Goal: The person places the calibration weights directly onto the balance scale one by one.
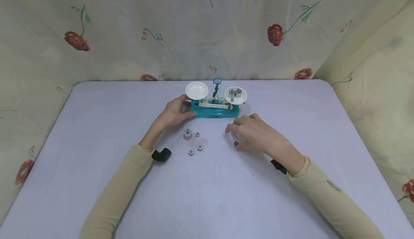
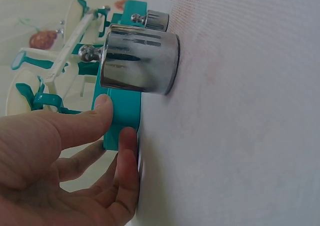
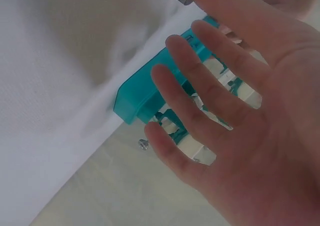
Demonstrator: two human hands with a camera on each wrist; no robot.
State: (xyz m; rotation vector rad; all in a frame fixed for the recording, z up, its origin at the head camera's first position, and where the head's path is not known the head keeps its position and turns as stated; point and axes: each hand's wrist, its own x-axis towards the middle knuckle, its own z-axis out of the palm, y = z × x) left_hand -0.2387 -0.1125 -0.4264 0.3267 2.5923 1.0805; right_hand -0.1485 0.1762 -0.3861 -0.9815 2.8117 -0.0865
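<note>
A teal balance scale (image 1: 215, 112) with two white pans stands near the far edge of the table. My left hand (image 1: 175, 112) holds the left end of its base, thumb in front and the other fingers curled round the end, as the left wrist view shows. The right pan (image 1: 243, 101) bears several metal weights (image 1: 238, 92) and sits lower than the left pan (image 1: 197, 90). My right hand (image 1: 258, 133) is over the table, right of and nearer than the scale, fingers spread apart. Its thumb touches a small weight (image 1: 235, 144) on the cloth.
A large cylindrical weight (image 1: 187, 134) stands on the white table (image 1: 200, 203) in front of the scale. Close to it are three small weights (image 1: 200, 147). A flowered cloth (image 1: 181, 27) hangs behind the table and at its sides.
</note>
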